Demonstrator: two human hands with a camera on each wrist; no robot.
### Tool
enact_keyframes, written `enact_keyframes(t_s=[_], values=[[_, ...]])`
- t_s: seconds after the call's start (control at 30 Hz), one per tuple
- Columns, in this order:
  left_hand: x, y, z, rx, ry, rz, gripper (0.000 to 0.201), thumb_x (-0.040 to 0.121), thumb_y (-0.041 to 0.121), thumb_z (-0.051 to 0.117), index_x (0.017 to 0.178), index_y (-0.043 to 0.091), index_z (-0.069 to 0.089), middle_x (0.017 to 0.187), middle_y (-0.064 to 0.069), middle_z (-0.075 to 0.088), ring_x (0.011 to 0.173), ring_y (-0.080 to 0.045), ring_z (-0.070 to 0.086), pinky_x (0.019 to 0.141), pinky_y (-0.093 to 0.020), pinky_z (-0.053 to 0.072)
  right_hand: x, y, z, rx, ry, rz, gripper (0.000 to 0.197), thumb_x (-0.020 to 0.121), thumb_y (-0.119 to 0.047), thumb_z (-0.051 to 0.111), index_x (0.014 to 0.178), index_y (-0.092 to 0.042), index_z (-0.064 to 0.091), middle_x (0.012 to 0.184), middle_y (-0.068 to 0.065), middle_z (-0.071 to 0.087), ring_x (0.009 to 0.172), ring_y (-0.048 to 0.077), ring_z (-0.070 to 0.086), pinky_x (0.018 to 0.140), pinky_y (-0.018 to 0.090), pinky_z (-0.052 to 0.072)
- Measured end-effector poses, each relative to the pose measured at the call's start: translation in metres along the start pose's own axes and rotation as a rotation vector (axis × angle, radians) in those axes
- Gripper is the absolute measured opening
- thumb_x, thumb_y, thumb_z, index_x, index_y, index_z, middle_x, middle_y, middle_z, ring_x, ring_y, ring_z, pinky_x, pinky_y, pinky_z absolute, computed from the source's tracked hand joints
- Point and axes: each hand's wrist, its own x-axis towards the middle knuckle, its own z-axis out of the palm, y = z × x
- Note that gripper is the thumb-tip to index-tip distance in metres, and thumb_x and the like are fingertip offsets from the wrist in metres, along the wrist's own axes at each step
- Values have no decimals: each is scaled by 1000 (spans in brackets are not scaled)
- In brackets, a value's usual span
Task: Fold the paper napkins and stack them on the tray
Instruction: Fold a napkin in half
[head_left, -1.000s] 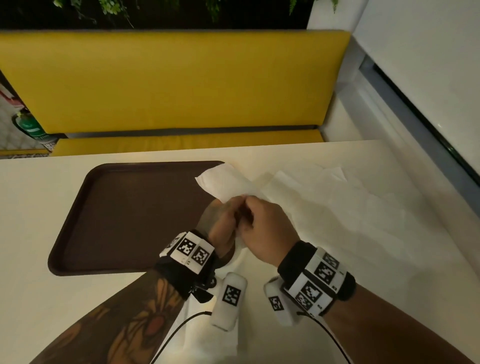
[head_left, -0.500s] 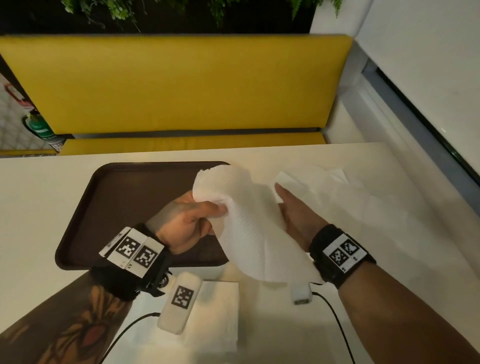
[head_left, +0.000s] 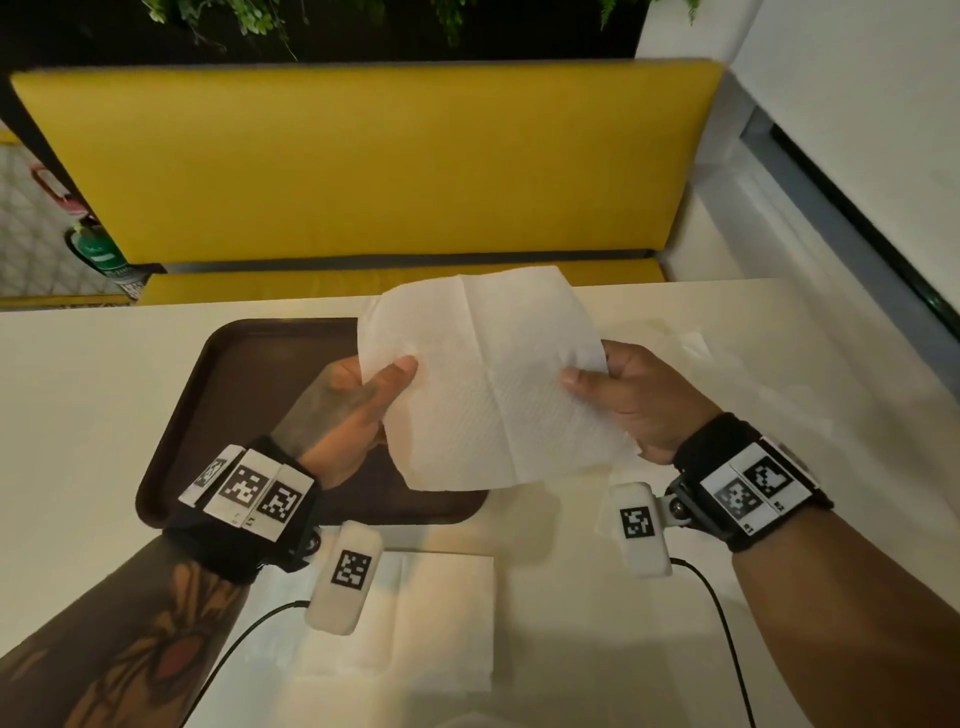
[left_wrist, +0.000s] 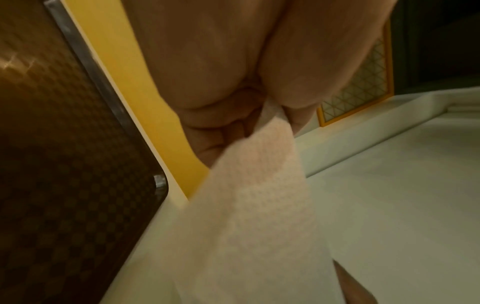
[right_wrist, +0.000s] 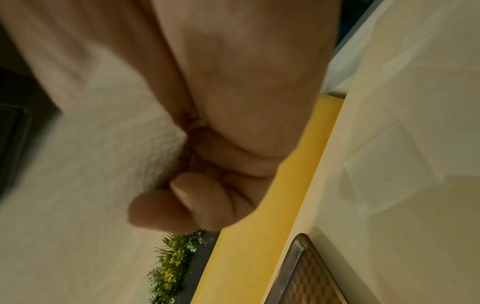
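A white paper napkin (head_left: 493, 384) is spread open in the air above the table, creased into quarters. My left hand (head_left: 363, 395) pinches its left edge, thumb on top; the left wrist view shows the napkin (left_wrist: 259, 205) running out from between thumb and fingers. My right hand (head_left: 618, 395) pinches the right edge, and the napkin (right_wrist: 91, 164) fills the left of the right wrist view. The brown tray (head_left: 228, 415) lies below and left of the napkin, nothing visible on it. A folded napkin (head_left: 441, 623) lies flat near the table's front edge.
More unfolded napkins (head_left: 701, 353) lie spread on the cream table (head_left: 78, 415) behind my right hand. A yellow bench (head_left: 363, 166) runs along the far side. A white wall and ledge (head_left: 857, 182) border the right.
A second ago both hands worked close together on a bunched napkin. They have moved apart and lifted, and the napkin now hangs spread flat between them.
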Motion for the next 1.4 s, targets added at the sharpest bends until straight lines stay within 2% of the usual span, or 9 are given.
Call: enact_keyframes(t_s=[0.23,0.47,0.63,0.77,0.9,1.03,1.17,1.3,1.4], values=[[6,3,-18,134,-81,16,70,53,65,77,106,20,64,108,-6,71,101,-25,68,84,-48,55,4,-2,7,-59,51,-90,24,94,-7,52,116,-8,62,110,8,69,99,20,67,82,30,56],[7,13,-23,65,-159,38,61,59,42,80,108,11,61,106,-3,72,98,-19,69,73,-31,59,4,2,7,-31,54,-144,27,93,-7,53,118,-15,62,119,9,67,111,27,62,95,41,51],[10,11,-28,94,-142,129,40,69,28,77,107,21,66,108,-6,71,102,-28,67,80,-45,58,4,4,8,-1,145,-219,25,92,0,54,112,-10,64,116,15,66,110,30,63,96,42,50],[9,6,-30,32,-144,247,35,67,38,81,97,25,71,96,-4,72,86,-21,69,69,-33,59,0,0,8,93,108,-240,11,83,-2,64,83,-12,69,91,9,63,80,25,59,70,32,50],[7,3,-29,-67,-118,272,12,87,-3,52,84,4,62,75,-4,69,64,-13,67,53,-22,55,-1,-4,5,103,135,-189,43,90,12,35,70,-10,65,79,2,59,73,21,51,57,25,39],[2,7,-33,-147,-175,237,12,68,12,72,79,8,70,80,-8,69,71,-17,67,57,-23,55,-2,-9,6,65,139,-174,32,98,1,34,77,-3,58,78,-1,60,70,8,57,58,18,44],[1,12,-33,-225,-128,182,29,57,11,54,79,0,68,66,-10,66,60,-19,62,50,-21,50,0,-6,9,-16,182,-253,11,94,1,51,91,-9,57,76,-4,63,71,4,59,65,15,47],[-7,8,-35,90,19,276,24,71,34,80,84,16,71,73,0,66,64,-16,58,59,-25,50,-1,-3,8,10,106,-136,25,88,8,56,108,-6,57,80,4,68,74,10,65,59,18,50],[-15,7,-33,291,70,268,31,76,4,73,103,13,61,69,8,66,57,-3,59,56,-18,49,-3,-2,9,-91,42,-83,13,89,5,57,90,-7,60,86,9,63,82,21,61,74,33,51]])
